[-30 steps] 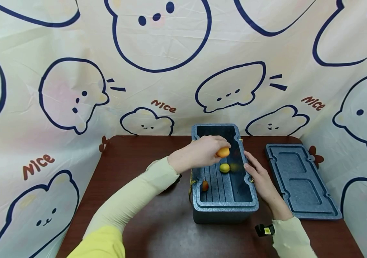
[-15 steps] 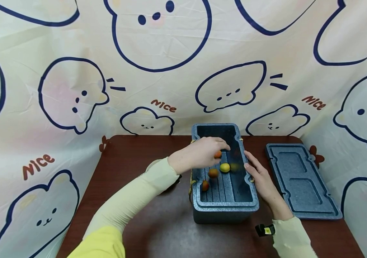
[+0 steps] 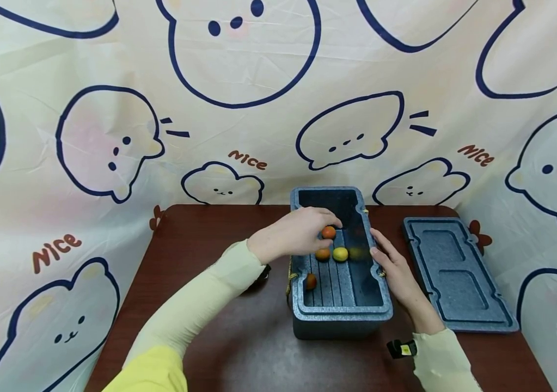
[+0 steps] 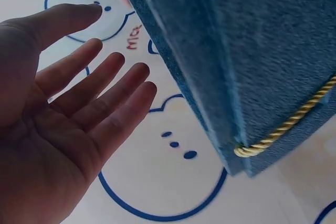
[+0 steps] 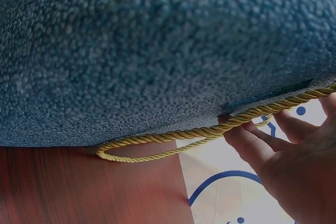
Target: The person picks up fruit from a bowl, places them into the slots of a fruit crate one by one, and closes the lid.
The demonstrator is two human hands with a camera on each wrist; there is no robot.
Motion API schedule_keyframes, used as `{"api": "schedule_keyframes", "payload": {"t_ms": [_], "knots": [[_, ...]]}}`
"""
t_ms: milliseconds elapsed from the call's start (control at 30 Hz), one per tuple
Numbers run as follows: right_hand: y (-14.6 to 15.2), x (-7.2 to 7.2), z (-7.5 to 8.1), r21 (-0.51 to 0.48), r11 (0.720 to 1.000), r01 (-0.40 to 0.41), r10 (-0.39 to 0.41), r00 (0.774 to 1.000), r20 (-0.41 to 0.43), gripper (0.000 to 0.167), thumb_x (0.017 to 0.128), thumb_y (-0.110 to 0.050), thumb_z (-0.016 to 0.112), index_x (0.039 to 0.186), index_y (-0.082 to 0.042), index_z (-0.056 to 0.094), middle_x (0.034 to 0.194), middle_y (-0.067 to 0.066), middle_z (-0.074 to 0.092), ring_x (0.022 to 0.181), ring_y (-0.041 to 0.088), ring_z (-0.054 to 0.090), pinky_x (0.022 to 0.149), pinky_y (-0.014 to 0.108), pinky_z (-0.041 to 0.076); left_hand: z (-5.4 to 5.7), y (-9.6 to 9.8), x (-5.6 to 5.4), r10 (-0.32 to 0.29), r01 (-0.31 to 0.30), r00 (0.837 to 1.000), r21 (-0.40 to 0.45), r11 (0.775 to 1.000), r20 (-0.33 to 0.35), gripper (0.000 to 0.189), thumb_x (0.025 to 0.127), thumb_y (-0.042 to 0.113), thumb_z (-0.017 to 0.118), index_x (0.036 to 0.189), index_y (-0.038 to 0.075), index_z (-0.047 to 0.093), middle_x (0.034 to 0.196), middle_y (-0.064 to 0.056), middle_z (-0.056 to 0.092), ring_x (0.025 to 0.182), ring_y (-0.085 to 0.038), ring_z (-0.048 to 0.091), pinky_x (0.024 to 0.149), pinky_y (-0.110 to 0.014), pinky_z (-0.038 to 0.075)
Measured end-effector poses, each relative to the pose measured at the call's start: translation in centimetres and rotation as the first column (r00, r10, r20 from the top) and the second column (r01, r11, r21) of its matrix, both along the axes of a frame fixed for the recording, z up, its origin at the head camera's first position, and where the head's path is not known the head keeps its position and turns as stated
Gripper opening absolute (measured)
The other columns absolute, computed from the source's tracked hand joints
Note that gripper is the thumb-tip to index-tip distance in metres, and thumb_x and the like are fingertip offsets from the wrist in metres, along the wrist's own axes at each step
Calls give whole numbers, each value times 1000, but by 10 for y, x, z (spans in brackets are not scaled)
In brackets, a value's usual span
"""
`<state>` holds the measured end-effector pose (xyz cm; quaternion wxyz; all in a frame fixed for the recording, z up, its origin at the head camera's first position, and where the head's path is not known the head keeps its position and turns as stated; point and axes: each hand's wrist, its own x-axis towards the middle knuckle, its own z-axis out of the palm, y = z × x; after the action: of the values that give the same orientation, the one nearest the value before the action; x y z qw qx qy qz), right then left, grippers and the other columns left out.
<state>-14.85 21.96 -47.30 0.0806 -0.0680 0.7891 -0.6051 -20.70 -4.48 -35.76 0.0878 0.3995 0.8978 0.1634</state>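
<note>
A blue-grey foam box (image 3: pixel 342 312) stands uncovered on the table, with several small round fruits inside. An orange fruit (image 3: pixel 328 232) lies just under the fingers of my left hand (image 3: pixel 298 231). Close to it are a brownish-orange fruit (image 3: pixel 323 254) and a yellow, lemon-like one (image 3: pixel 340 254). A reddish fruit (image 3: pixel 311 281) lies near the box's left front corner. In the left wrist view my left hand (image 4: pixel 68 124) has its fingers spread and its palm bare. My right hand (image 3: pixel 398 267) rests against the box's right side, fingertips by the gold cord (image 5: pixel 184 134).
The foam lid (image 3: pixel 461 277) lies on the brown table (image 3: pixel 244 348) to the right of the box. A dark object (image 3: pixel 258 279) is partly hidden beneath the left forearm. A printed cloth (image 3: pixel 239 130) hangs behind and at the sides.
My left hand has let go of an orange fruit and drawn slightly left. Two more orange fruits now show in the box; one has rolled away from me. My right hand stays put.
</note>
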Motion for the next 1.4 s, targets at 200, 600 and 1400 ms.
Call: {"api": "schedule_keyframes", "payload": {"t_ms": [200, 600, 1400], "knots": [[0, 1, 2, 2, 1000, 2, -2, 1000, 5, 57, 109, -39, 41, 162, -23, 26, 166, 6, 22, 145, 28, 28, 110, 44, 34, -6, -23, -5, 52, -51, 999, 93, 994, -8, 36, 98, 26, 68, 132, 15, 66, 138, -2, 62, 116, -13, 61, 99, -30, 50], [1, -2, -1, -15, 1000, 11, -11, 1000, 14, 60, 108, -42, 42, 162, -22, 25, 167, 7, 20, 148, 31, 22, 115, 63, 22, -20, -85, -13, 296, -275, 955, 346, 897, -9, 40, 97, 25, 69, 134, 11, 64, 135, -5, 63, 116, -22, 61, 100, -40, 52], [2, -3, -5, -18, 1000, 13, -13, 1000, 0, 59, 108, -42, 43, 162, -23, 26, 167, 6, 20, 149, 30, 21, 116, 63, 22, -96, -166, 8, 572, -572, 817, 206, 794, 66, 46, 95, 25, 72, 135, 6, 61, 139, -14, 59, 128, -33, 55, 107, -52, 45]]}}
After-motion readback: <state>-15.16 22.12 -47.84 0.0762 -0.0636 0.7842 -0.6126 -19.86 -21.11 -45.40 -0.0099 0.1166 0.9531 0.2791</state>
